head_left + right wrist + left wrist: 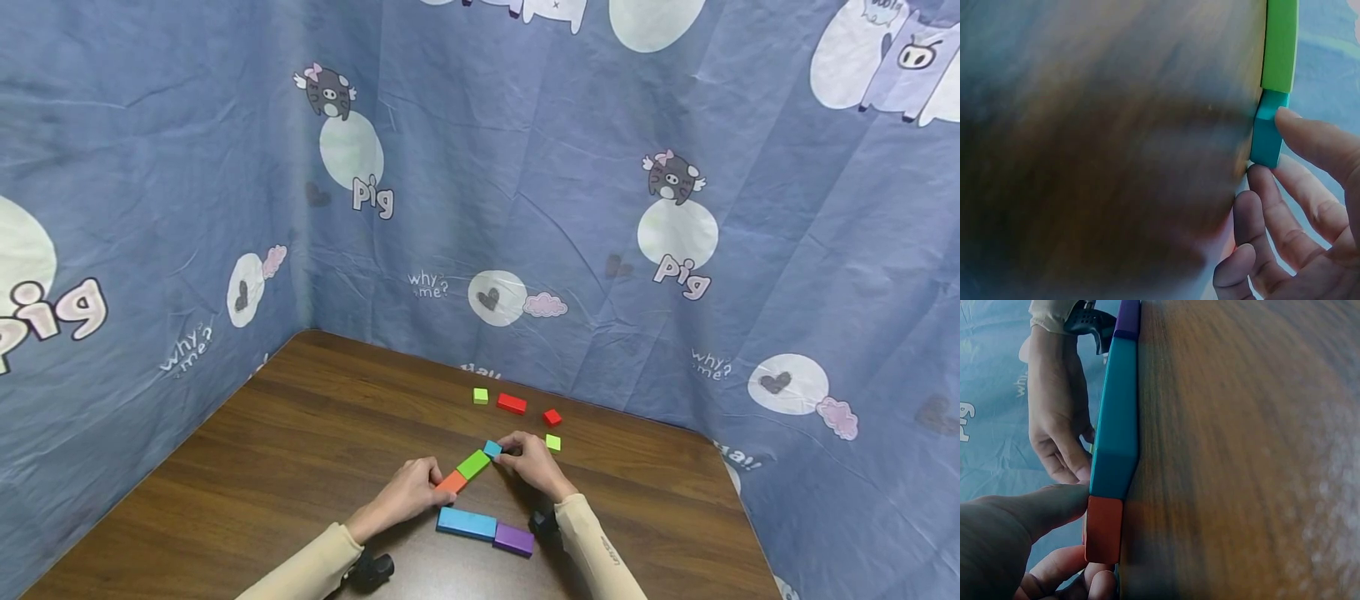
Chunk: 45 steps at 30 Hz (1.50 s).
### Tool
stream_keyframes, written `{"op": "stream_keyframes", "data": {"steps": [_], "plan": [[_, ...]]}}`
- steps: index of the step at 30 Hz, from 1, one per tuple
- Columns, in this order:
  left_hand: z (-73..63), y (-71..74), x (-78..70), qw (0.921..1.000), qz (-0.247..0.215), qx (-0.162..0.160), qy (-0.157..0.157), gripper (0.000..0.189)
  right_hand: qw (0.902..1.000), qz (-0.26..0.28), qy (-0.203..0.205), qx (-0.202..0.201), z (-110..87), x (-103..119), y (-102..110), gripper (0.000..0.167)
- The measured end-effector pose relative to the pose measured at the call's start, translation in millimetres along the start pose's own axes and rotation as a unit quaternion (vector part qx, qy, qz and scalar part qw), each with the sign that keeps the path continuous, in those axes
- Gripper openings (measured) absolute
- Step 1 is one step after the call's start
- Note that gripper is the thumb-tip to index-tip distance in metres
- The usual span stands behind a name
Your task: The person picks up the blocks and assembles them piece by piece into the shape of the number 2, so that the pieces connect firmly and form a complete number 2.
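Note:
Three blocks form a slanted row in the head view: an orange block (452, 483), a green block (474, 464) and a small blue cube (492, 449) at the far end. With thumb and fingers on either side, my left hand (411, 490) pinches the orange block (1104, 530). My right hand (532, 463) pinches the blue cube (1266, 140) between thumb and fingers, right at the end of the green block (1280, 47). Closer to me lies a second row, a long blue block (467, 523) end to end with a purple block (513, 539).
Beyond the hands, towards the back edge of the wooden table (360, 400), lie a yellow-green cube (481, 397), a red block (512, 403), a red cube (552, 417) and another yellow-green cube (553, 442). A patterned blue curtain (465, 208) hangs behind the table.

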<state>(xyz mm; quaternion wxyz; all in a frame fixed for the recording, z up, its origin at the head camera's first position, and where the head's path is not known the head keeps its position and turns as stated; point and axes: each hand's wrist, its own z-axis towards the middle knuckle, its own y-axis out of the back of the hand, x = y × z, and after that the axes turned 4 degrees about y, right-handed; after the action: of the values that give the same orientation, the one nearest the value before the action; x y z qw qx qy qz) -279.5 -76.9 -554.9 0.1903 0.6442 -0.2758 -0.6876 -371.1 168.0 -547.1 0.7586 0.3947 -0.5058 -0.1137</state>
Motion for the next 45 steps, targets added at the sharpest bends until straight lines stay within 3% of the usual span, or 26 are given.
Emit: {"op": "stream_keyframes", "data": {"steps": [45], "plan": [[0.8,-1.0,0.8,1.0000,-0.001,0.001,0.002,0.031,1.0000,-0.006,-0.003,0.001,-2.8,4.3,0.0,0.030]]}}
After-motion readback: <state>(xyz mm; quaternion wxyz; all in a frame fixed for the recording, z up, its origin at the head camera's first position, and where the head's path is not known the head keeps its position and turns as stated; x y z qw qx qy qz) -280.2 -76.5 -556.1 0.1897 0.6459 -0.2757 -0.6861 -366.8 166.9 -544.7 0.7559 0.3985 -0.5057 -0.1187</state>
